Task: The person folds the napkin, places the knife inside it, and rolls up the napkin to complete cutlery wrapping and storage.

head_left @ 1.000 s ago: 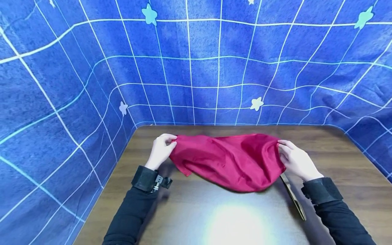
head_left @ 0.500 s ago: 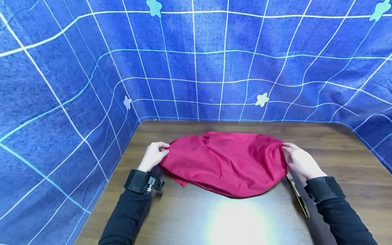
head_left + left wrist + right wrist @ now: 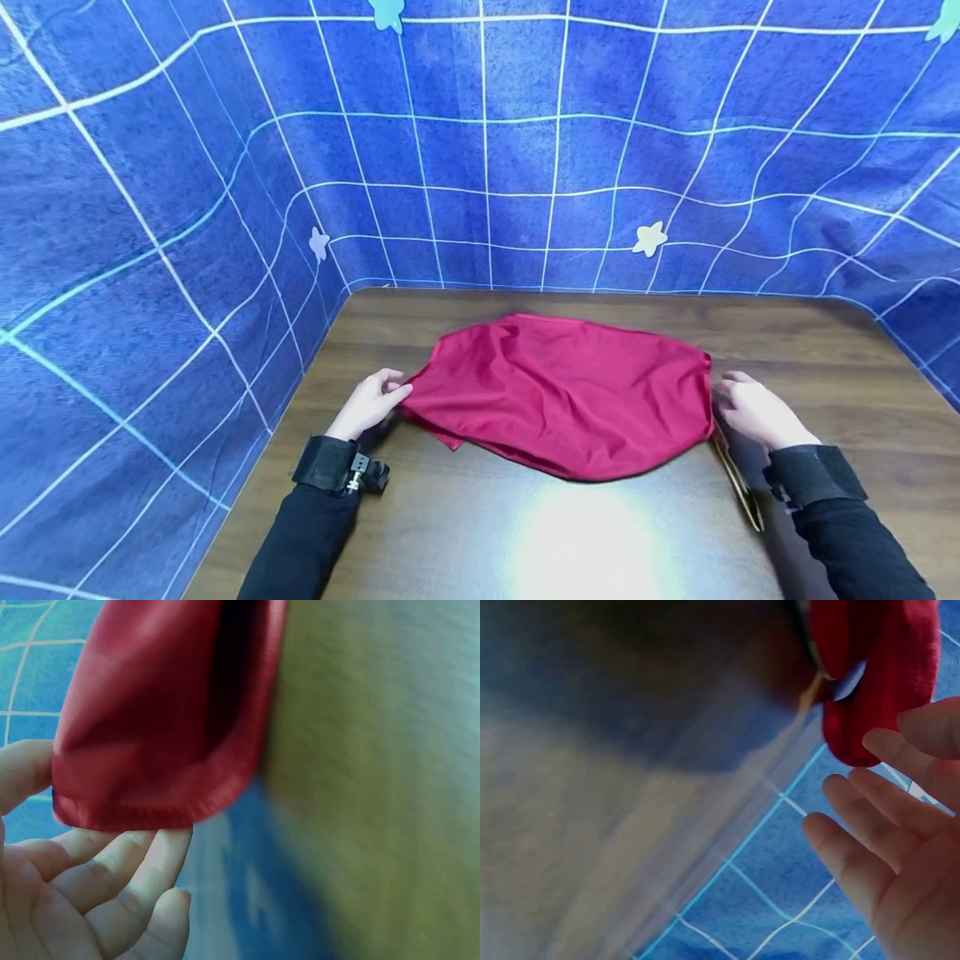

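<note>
A crimson cloth with a stitched hem lies spread and wrinkled over the table, bulging in the middle. My left hand is at its left corner, with the thumb and a finger pinching the edge. In the left wrist view the other fingers spread behind the cloth's hem. Just off the right edge, my right hand has its fingers apart and loosely bent, with nothing in them. A narrow gold-toned handle-like object sticks out from beneath the cloth near the right hand; its far end is hidden.
The brown wooden table reflects a bright glare at the front. A blue curtain with white grid lines and stars hangs behind it and along the left side. Black straps with cameras sit on both wrists.
The cloth has come down and spread wider to the left. My left hand has moved left and toward me with its corner. My right hand has let go and drawn back.
</note>
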Demonstrator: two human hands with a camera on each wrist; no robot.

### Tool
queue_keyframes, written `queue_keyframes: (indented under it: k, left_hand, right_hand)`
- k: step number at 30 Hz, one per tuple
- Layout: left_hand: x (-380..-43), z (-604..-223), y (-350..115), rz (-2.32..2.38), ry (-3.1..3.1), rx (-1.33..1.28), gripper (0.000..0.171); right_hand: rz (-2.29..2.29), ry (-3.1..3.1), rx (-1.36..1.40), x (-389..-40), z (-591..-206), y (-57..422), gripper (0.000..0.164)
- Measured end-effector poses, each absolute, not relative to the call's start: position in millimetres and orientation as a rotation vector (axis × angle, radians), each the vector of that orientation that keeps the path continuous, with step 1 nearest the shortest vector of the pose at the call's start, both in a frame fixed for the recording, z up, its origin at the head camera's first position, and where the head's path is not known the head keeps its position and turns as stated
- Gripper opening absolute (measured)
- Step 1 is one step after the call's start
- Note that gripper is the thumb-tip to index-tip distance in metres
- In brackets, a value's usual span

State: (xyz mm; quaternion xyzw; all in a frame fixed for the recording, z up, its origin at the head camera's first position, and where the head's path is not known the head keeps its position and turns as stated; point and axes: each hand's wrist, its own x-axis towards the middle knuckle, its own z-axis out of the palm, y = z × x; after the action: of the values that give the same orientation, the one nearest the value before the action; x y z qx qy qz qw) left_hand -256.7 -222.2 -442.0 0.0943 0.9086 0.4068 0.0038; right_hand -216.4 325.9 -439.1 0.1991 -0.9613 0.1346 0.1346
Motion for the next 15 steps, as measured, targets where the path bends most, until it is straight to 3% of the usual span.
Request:
queue_keyframes:
  k: [4, 8, 15]
  left_hand:
    - [-244.3, -448.0, -226.8, 1.334, 2.766, 0.249, 0.029]
    - [-235.4, -454.2, -229.2, 1.379, 2.674, 0.256, 0.024]
    - [-226.9, -460.6, -229.0, 1.281, 2.733, 0.495, 0.024]
  right_hand:
    - [0.445, -2.859, 0.515, -204.4, -442.2, 329.7, 0.006]
    - [0.558, -2.940, 0.485, -196.2, -444.6, 329.6, 0.009]
    - [0.760, -2.927, 0.580, -189.8, -450.2, 324.9, 0.017]
